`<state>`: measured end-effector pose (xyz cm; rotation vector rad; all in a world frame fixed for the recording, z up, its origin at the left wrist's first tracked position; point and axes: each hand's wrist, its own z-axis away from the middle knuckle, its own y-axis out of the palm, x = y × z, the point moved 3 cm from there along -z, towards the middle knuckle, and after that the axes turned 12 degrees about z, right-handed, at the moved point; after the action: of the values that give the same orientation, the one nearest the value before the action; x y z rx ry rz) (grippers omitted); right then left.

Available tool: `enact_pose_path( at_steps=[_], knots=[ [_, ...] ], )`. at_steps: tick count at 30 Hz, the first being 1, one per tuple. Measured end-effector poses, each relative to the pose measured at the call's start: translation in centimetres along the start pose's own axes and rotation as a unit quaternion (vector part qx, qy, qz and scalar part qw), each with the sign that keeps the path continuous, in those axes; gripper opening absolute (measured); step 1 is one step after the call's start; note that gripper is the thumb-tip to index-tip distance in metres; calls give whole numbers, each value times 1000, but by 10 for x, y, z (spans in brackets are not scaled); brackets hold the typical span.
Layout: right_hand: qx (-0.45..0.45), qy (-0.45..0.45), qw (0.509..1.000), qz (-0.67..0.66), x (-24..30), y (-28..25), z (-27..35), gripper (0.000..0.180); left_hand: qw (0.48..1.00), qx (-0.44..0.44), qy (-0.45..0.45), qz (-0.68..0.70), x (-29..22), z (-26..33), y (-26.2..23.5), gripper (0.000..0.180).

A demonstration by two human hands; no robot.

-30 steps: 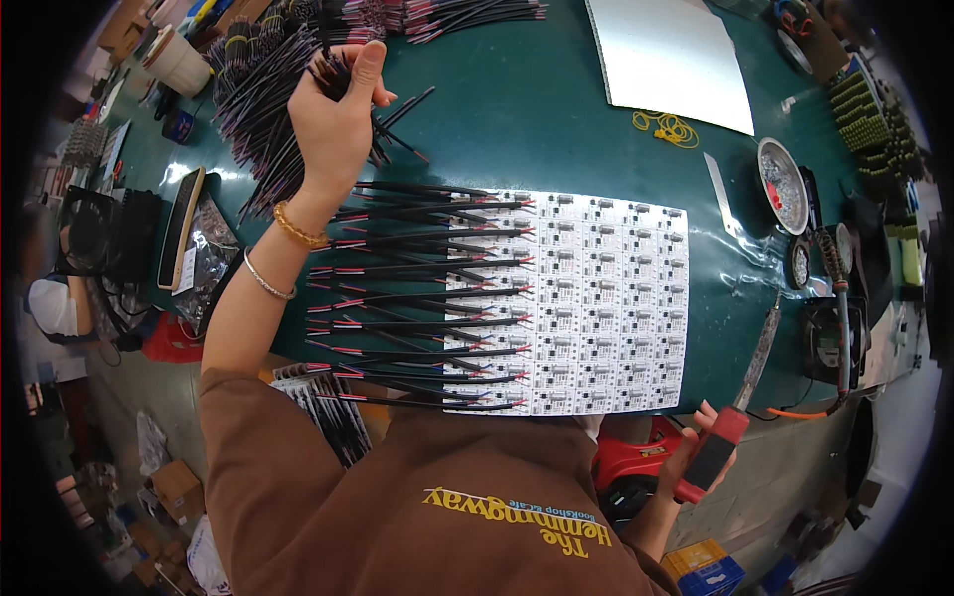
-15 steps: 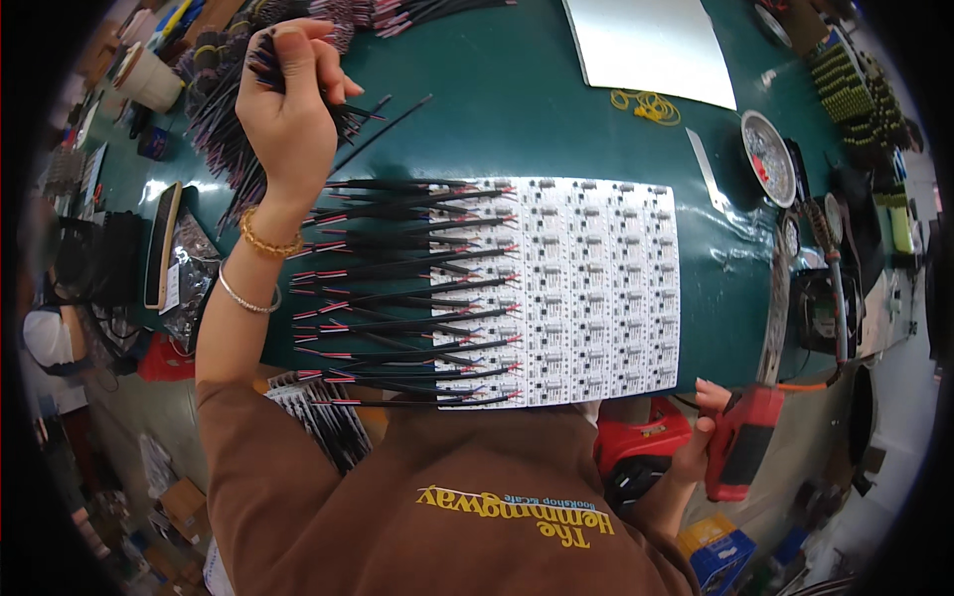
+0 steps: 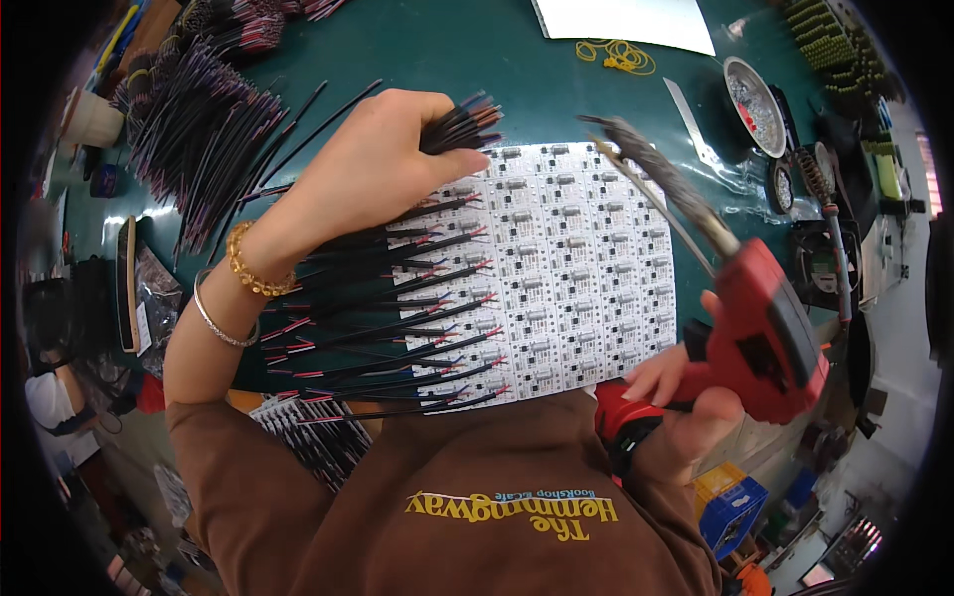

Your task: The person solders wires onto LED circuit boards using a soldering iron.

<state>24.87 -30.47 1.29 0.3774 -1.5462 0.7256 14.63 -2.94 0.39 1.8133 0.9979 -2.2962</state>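
Note:
My left hand [image 3: 373, 169] is closed around a bundle of short black wires [image 3: 465, 125], over the top left corner of a white circuit board panel [image 3: 581, 263]. The bundle's ends point right. Rows of black wires with red and blue cores [image 3: 368, 343] lie along the panel's left side, their tips on its left column. My right hand [image 3: 691, 402] grips a red and black soldering gun [image 3: 765, 348] at the panel's right. Its long shank, with a thin tube alongside, reaches up and left, the tip above the panel's upper part and apart from my left hand.
A large heap of black wires [image 3: 199, 129] covers the far left of the green table [image 3: 427, 50]. Toward the back lie a white sheet [image 3: 626, 20] and yellow solder wire [image 3: 616, 58]. A metal dish [image 3: 752, 104] stands at right. A phone [image 3: 127, 283] is at left.
My left hand has come from the wire heap rightward and nearer, over the panel, with the wire bundle. My right hand has raised the soldering gun and swung its tip left over the panel.

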Motion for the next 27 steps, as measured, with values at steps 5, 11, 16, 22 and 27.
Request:
enact_pose_path(
  at_steps=[5,11,16,22,27],
  knots=[
    [41,66,997,19,2,21,-16,104,995,0,-99,12,11,-6,-2,30],
    [73,62,995,16,-8,24,-28,90,998,-9,-50,35,18,-7,0,29],
    [115,72,991,-3,-16,19,-31,80,996,-26,-75,45,22,-13,2,28],
    [105,91,990,-31,-20,20,-28,68,993,-10,-115,20,22,-15,3,25],
    [80,69,994,1,-20,23,-24,69,994,-12,-108,10,22,-14,4,24]
  ],
)
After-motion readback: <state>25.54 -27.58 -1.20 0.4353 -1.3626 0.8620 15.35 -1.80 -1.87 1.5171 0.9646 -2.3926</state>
